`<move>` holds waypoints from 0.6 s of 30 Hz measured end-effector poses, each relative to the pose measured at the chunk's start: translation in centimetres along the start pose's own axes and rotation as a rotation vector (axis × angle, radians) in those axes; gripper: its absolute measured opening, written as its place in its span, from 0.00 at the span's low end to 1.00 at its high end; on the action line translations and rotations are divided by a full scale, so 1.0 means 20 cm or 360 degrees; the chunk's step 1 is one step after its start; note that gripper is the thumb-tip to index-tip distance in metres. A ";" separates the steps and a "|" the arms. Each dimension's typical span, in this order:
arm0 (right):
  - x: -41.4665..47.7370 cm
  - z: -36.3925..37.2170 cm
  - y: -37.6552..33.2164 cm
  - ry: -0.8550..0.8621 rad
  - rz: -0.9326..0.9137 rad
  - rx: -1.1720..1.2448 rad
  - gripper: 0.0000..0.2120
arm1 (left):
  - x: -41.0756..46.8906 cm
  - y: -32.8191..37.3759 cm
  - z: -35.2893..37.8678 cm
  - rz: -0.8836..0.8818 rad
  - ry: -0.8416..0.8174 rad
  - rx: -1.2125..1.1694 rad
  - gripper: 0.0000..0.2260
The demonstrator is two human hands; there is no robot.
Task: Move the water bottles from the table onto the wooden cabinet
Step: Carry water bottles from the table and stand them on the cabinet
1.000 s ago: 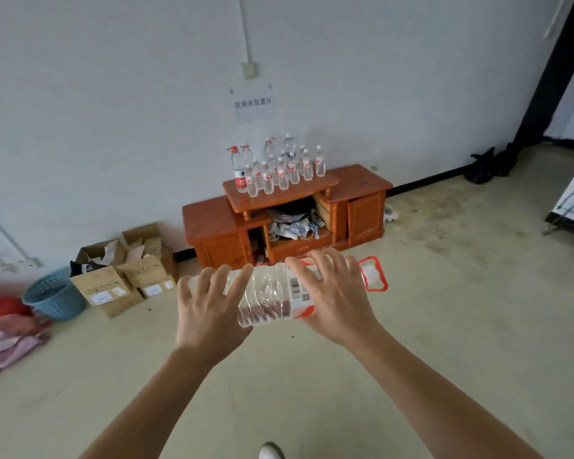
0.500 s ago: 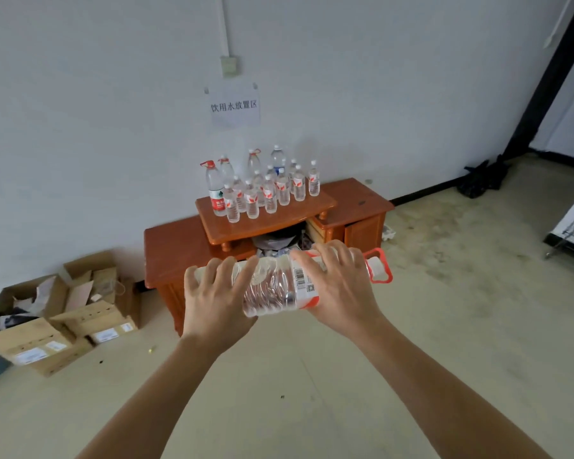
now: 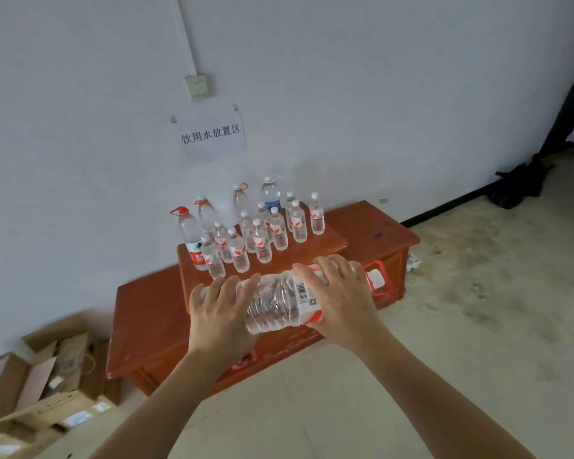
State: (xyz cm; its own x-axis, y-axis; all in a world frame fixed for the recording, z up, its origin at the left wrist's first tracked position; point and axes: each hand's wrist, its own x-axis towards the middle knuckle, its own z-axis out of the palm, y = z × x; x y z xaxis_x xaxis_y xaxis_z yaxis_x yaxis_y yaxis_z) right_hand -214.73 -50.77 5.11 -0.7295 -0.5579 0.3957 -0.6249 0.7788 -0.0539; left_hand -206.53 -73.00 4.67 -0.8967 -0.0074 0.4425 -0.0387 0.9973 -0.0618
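White wall and pale concrete floor frame a large clear plastic water bottle, held on its side in the air in front of the cabinet, with its white cap and red carry handle pointing right. The left hand grips its base end with fingers curled over the top. The right hand grips the labelled part near the neck, fingers wrapped round it. Behind stands the low reddish-brown wooden cabinet. A cluster of upright clear water bottles covers the left and back of its raised middle top. Above them a white paper sign is fixed to the wall. Open cardboard boxes lie on the floor at the cabinet's left end.
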 end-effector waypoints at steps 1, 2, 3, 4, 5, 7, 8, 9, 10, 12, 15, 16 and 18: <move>0.13 0.02 0.06 0.0006 -0.0032 -0.0010 0.46 | 0.11 -0.02 0.04 -0.0028 0.0002 0.0005 0.39; 0.23 0.04 0.11 0.0003 -0.0047 -0.0019 0.46 | 0.20 -0.04 0.07 -0.0059 0.0010 0.0001 0.38; 0.32 0.06 0.15 0.0005 -0.0074 -0.0041 0.45 | 0.28 -0.06 0.10 -0.0077 0.0019 -0.0006 0.37; 0.41 0.09 0.17 -0.0028 -0.0085 -0.0062 0.45 | 0.35 -0.08 0.13 -0.0104 0.0018 -0.0014 0.37; 0.49 0.12 0.20 -0.0048 -0.0101 -0.0079 0.46 | 0.41 -0.10 0.17 -0.0116 0.0009 -0.0025 0.38; 0.65 0.20 0.26 -0.0090 -0.0137 -0.0093 0.47 | 0.54 -0.15 0.27 -0.0137 0.0013 -0.0040 0.39; 0.73 0.25 0.29 -0.0113 -0.0158 -0.0103 0.47 | 0.61 -0.18 0.33 -0.0142 0.0024 -0.0053 0.38; 0.80 0.30 0.32 -0.0105 -0.0180 -0.0110 0.47 | 0.66 -0.20 0.39 -0.0142 0.0044 -0.0074 0.38; 0.87 0.36 0.35 -0.0109 -0.0180 -0.0116 0.47 | 0.73 -0.24 0.47 -0.0148 0.0045 -0.0099 0.37; 0.99 0.48 0.41 -0.0103 -0.0166 -0.0137 0.48 | 0.85 -0.29 0.60 -0.0140 -0.0019 -0.0107 0.39; 1.16 0.64 0.50 -0.0155 -0.0126 -0.0156 0.51 | 1.04 -0.36 0.79 -0.0118 -0.0130 -0.0135 0.41; 1.26 0.68 0.53 -0.0192 -0.0108 -0.0177 0.50 | 1.15 -0.40 0.85 -0.0109 -0.0145 -0.0175 0.40; 1.46 0.75 0.60 -0.0233 -0.0074 -0.0226 0.49 | 1.35 -0.46 0.96 -0.0133 -0.0194 -0.0266 0.40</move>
State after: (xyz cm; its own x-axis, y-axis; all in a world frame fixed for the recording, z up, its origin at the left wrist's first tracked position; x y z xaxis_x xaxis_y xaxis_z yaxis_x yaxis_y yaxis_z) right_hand -247.74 -62.04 2.38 -0.7400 -0.6218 0.2565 -0.6208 0.7781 0.0953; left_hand -238.85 -83.85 0.05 -0.9404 -0.0894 0.3280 -0.0508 0.9909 0.1243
